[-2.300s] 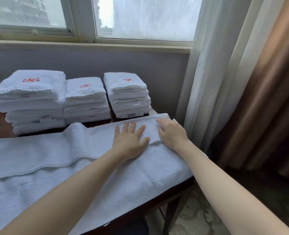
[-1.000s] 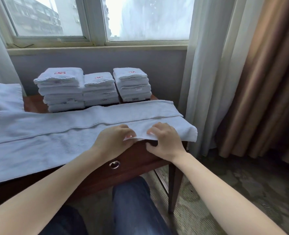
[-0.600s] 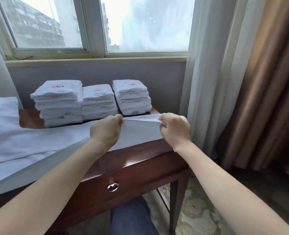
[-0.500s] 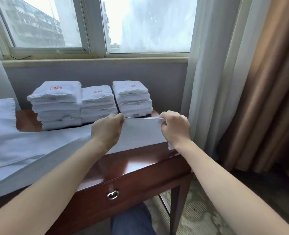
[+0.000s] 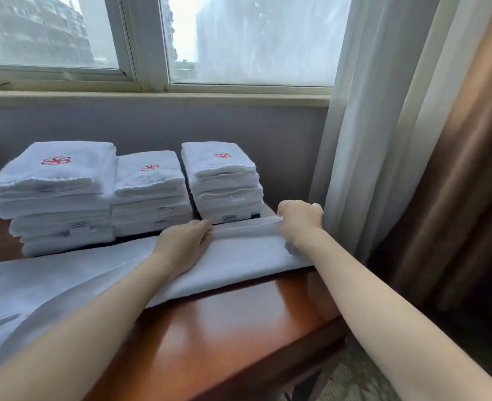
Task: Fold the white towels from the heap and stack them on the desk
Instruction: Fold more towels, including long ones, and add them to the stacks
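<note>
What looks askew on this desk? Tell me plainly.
Nothing spilled or damaged. The left stack of folded white towels is ragged: its top towel juts past those below. The long white towel gripped by the left hand and right hand runs slantwise across the reddish-brown wooden desk.

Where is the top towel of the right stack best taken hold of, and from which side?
Top towel: probably grip the near edge, coming from the front. That edge faces you uncovered; the middle stack sits close on its left, the wall behind.
</note>
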`<action>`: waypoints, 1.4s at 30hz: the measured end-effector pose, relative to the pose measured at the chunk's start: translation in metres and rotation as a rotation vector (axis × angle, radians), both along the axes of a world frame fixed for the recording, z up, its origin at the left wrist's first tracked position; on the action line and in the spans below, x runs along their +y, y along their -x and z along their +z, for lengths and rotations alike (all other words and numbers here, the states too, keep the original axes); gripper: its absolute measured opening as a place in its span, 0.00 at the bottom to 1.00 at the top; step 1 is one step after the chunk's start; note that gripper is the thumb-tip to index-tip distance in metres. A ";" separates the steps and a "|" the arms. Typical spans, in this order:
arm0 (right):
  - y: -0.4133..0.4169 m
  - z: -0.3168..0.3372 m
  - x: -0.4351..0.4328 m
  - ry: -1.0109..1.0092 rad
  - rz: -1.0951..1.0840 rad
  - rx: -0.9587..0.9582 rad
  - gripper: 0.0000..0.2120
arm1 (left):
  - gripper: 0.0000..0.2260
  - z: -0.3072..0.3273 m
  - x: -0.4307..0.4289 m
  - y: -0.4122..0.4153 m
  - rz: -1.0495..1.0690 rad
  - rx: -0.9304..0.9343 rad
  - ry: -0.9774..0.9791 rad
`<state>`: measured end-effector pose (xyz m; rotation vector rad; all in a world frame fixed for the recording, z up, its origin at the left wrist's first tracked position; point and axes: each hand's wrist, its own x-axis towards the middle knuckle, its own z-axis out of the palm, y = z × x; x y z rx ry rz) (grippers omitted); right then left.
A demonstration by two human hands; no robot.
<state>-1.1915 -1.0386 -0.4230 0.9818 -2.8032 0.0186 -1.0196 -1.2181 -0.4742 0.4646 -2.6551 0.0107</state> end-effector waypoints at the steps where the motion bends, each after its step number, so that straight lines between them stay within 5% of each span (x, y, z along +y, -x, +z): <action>1: 0.003 0.001 -0.003 -0.031 -0.016 0.015 0.13 | 0.11 -0.004 -0.003 0.001 -0.005 0.008 -0.042; 7: 0.006 0.006 -0.018 -0.160 -0.001 0.132 0.11 | 0.11 -0.012 -0.010 0.006 -0.009 0.053 -0.101; 12: 0.001 -0.019 -0.010 0.023 0.028 -0.016 0.13 | 0.18 -0.011 -0.008 0.005 -0.035 -0.010 -0.084; 27: -0.085 -0.054 -0.017 0.185 0.134 -0.009 0.18 | 0.15 -0.003 -0.022 -0.087 0.007 -0.038 -0.061; 32: -0.090 -0.046 -0.009 0.273 0.191 -0.134 0.23 | 0.27 0.016 0.000 -0.079 -0.043 -0.071 0.042; 38: -0.090 -0.039 0.028 0.441 0.277 -0.161 0.26 | 0.13 0.009 0.065 -0.028 -0.166 -0.094 -0.215; 42: -0.082 -0.047 0.061 0.519 0.188 -0.090 0.26 | 0.13 0.003 0.086 -0.008 -0.171 -0.018 -0.242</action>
